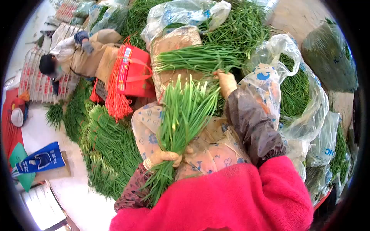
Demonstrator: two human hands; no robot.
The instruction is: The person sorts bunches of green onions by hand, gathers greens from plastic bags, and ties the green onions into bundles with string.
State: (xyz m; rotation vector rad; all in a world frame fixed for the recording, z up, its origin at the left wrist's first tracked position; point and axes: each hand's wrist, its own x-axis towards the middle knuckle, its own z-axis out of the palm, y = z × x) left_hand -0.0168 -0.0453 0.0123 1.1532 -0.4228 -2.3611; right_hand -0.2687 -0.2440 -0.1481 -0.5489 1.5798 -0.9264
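My left hand, in a pale glove, is wrapped round a thick bunch of garlic chives above my lap. The pale cut ends point away from me and the leaf tips hang down past my wrist. My right hand, gloved too, is closed at the right end of a second, flatter lot of chives. Its fingers pinch some of the leaves there. That lot lies across a worn wooden board in front of me.
A red box with red ties stands left of the board. Heaped chives lie at left and behind. Clear plastic bags of chives are at right. A co-worker with dark gloves sits at upper left.
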